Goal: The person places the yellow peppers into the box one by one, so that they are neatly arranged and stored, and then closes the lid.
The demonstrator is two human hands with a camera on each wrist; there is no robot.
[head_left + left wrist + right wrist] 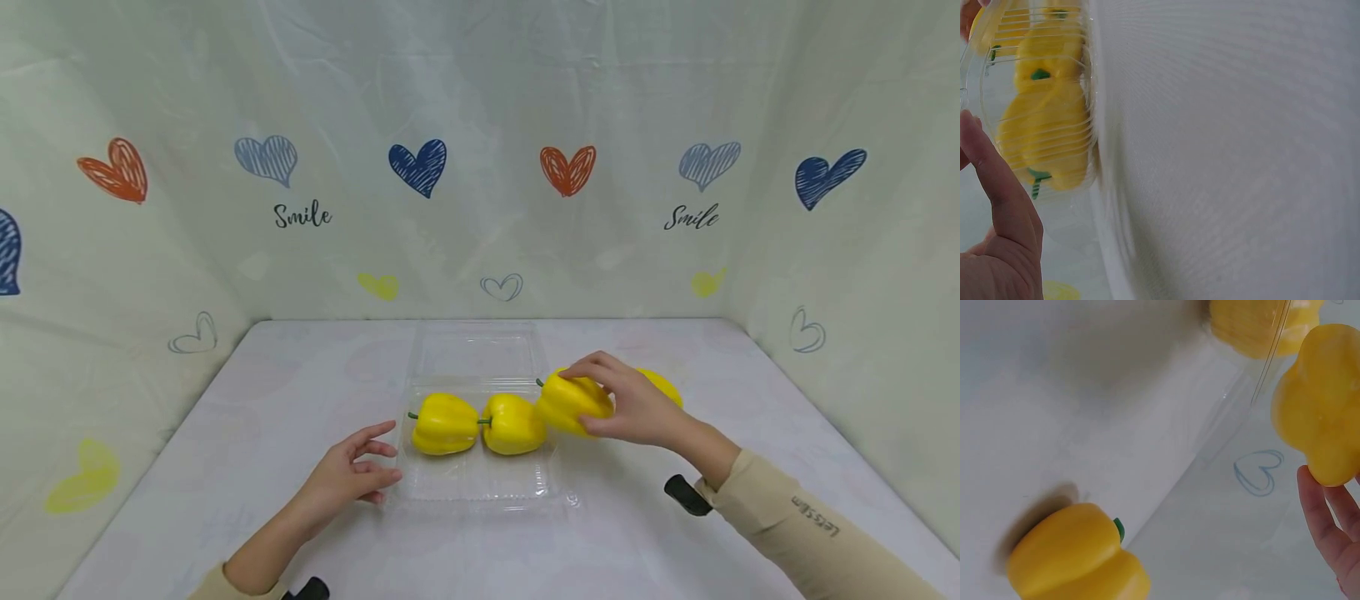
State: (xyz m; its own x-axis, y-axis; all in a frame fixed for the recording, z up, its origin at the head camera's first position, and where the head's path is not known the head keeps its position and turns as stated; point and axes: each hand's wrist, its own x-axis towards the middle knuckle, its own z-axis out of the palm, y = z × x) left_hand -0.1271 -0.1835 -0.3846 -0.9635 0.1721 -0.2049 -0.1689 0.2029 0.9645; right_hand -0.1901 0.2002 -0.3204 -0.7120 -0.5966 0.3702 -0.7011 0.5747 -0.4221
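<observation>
Left hand (348,475): fingers loosely spread, gripping nothing, beside a clear plastic box (465,482); whether it touches the rim we cannot quite tell. Box: lid (476,357) laid back; inside we count a first yellow pepper (445,425) and a second yellow pepper (517,427). Third yellow pepper (568,406): raised near the box's right edge, pinched between right hand (637,406) thumb and fingers. Fourth yellow pepper (663,386): on the table (720,367), partly behind that hand.

R hand (1337,534) holds yel. pepper (1322,406); 2nd pepper (1075,556) on tbl (1085,406), 3rd pepper (1244,325) in clr box (1264,372).
</observation>
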